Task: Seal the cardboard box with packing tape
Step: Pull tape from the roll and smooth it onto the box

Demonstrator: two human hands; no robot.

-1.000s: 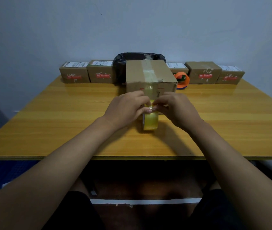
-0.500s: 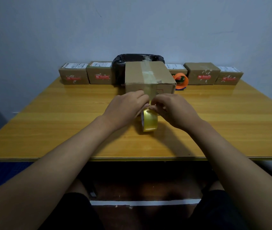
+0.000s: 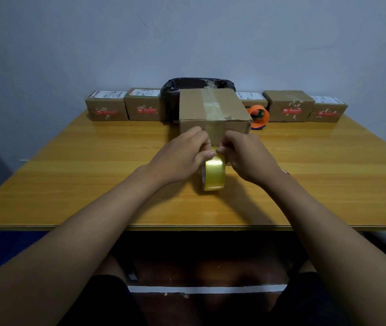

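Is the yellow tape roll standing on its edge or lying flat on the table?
Standing on edge: the tape roll shows its curved outer band to the camera, with both hands at its top.

- The left hand (image 3: 182, 156) and right hand (image 3: 246, 156) meet over a tape roll (image 3: 213, 173) standing on edge on the table (image 3: 93, 175), fingers pinching at its top.
- A taped box (image 3: 213, 109) sits just behind them.
- Small boxes (image 3: 106, 109), a black bin (image 3: 171, 95) and an orange dispenser (image 3: 259, 117) line the far edge.
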